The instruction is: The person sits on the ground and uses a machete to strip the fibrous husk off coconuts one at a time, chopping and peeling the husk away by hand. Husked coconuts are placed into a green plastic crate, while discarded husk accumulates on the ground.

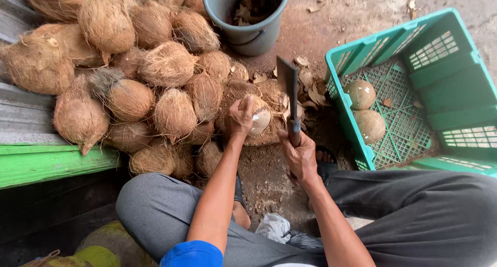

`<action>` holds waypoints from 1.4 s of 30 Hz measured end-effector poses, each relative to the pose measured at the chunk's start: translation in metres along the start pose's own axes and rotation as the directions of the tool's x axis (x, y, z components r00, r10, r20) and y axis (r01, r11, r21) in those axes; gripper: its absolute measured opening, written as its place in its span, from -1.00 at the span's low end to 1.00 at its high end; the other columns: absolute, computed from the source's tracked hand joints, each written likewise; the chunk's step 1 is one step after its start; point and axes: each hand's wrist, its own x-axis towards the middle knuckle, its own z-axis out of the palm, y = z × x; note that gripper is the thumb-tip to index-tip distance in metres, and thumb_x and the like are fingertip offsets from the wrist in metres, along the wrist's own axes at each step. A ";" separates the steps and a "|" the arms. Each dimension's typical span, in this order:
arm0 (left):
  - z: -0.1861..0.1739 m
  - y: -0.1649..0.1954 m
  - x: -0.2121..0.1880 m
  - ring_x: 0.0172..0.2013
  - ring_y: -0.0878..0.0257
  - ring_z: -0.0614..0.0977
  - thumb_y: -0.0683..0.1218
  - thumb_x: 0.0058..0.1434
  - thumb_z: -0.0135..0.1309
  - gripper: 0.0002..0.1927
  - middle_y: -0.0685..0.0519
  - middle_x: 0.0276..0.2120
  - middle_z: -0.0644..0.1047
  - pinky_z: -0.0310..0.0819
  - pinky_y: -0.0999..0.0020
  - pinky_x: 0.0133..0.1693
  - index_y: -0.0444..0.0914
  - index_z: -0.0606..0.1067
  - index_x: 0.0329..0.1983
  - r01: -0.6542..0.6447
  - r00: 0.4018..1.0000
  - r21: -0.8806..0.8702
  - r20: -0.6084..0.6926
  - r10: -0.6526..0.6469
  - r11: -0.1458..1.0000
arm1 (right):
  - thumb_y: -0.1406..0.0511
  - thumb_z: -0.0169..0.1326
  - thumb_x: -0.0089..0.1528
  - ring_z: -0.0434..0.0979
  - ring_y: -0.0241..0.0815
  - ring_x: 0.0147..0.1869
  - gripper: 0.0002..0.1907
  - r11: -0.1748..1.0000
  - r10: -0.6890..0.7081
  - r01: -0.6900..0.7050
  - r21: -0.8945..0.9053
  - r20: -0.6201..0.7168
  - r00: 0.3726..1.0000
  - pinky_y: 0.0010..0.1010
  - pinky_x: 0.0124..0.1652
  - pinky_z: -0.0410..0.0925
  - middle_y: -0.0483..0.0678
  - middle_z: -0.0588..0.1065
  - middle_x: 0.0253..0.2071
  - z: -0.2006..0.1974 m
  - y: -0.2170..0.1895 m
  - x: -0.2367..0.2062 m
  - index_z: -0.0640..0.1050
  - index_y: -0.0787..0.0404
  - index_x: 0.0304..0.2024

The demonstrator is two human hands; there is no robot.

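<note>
The coconut (pixel 257 115) is sitting on a low mound of husk scraps, and the left hand (pixel 240 117) is gripping it from the side, fingers closed over its partly trimmed shell. The right hand (pixel 300 156) is clamped on the handle of a cleaver (pixel 288 83), blade raised just right of the coconut. Progress, judged from the layout: two cleaned coconuts (pixel 365 109) are lying in the green crate (pixel 461 91) beyond the right hand; a large pile of husked coconuts (pixel 129 65) is waiting left of the left hand. Most of the work appears undone. A grey bucket (pixel 248 18) of scraps is standing ahead of both hands.
</note>
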 end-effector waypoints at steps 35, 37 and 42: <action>-0.014 -0.002 -0.019 -0.20 0.16 0.61 0.52 0.01 0.05 -0.34 0.04 -0.12 0.59 0.45 0.16 -0.25 -0.03 0.54 -0.09 0.011 1.000 -0.204 0.029 -0.006 0.979 | 0.17 0.19 0.27 0.21 -0.40 -0.62 -0.72 0.967 0.190 -0.140 -0.215 0.234 0.954 -0.39 -0.60 0.14 -0.22 0.30 -0.66 -0.012 0.033 -0.008 0.45 0.17 -0.40; -0.011 -0.004 -0.019 -0.21 0.17 0.56 0.51 0.05 0.05 -0.36 0.05 -0.11 0.54 0.42 0.16 -0.31 -0.01 0.56 -0.07 0.073 0.997 -0.167 0.004 -0.073 0.983 | 0.15 0.21 0.30 0.19 -0.38 -0.63 -0.60 0.968 0.227 -0.190 -0.163 0.245 0.943 -0.38 -0.61 0.11 -0.21 0.27 -0.65 -0.014 0.027 -0.013 0.39 0.27 -0.45; -0.011 -0.006 -0.010 -0.47 0.09 0.45 0.54 0.17 -0.09 -0.35 -0.09 -0.31 0.58 0.20 0.19 -0.45 0.11 0.59 0.10 0.147 0.989 -0.087 0.045 -0.143 0.985 | 0.13 0.15 0.26 0.22 -0.43 -0.62 -0.73 0.987 0.119 -0.097 -0.125 0.179 0.977 -0.42 -0.61 0.13 -0.25 0.31 -0.65 -0.014 0.013 -0.014 0.53 0.14 -0.43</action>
